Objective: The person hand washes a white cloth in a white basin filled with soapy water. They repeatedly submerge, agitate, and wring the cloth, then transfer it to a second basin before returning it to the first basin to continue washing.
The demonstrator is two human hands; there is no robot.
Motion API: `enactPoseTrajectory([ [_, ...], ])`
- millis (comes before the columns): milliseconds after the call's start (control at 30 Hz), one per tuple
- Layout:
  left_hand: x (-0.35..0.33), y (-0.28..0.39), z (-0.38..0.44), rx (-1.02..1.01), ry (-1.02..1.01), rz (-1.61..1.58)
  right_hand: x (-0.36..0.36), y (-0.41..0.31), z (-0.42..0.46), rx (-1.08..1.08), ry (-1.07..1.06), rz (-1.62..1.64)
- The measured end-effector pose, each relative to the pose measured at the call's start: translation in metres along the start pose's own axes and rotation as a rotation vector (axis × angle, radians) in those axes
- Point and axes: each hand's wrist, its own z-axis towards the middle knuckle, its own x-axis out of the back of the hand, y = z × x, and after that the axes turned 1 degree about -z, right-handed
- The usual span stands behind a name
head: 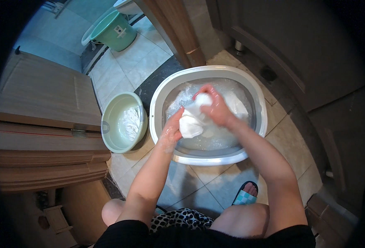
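A large white plastic basin (209, 161) holds cloudy, sudsy water on the tiled floor. Above the water I hold a wet white cloth (191, 125) between both hands. My left hand (172, 127) grips its lower left end, with suds on the wrist. My right hand (215, 107) has its fingers curled round a bunched part at the upper right, slightly blurred. More white cloth (236, 104) lies in the water at the basin's right. To the left stands a smaller pale green basin (108, 136) with a crumpled white cloth (131, 123) in it.
A wooden door frame (182, 34) rises just behind the large basin. Beyond the dark stone threshold (153, 77) stands a green bucket (117, 32). A wooden door (46, 90) is at the left, dark cabinets (281, 40) at the right. My slippered foot (247, 193) is near the basin.
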Motion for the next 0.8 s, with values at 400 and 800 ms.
enactPoseTrajectory([
  [400,-0.024,-0.037,0.034,-0.06,-0.05,-0.037,-0.018,0.042,-0.001,0.401,0.023,-1.102],
  [800,-0.042,-0.019,0.007,-0.053,-0.046,-0.063,-0.018,0.025,0.004,0.234,0.077,-0.917],
])
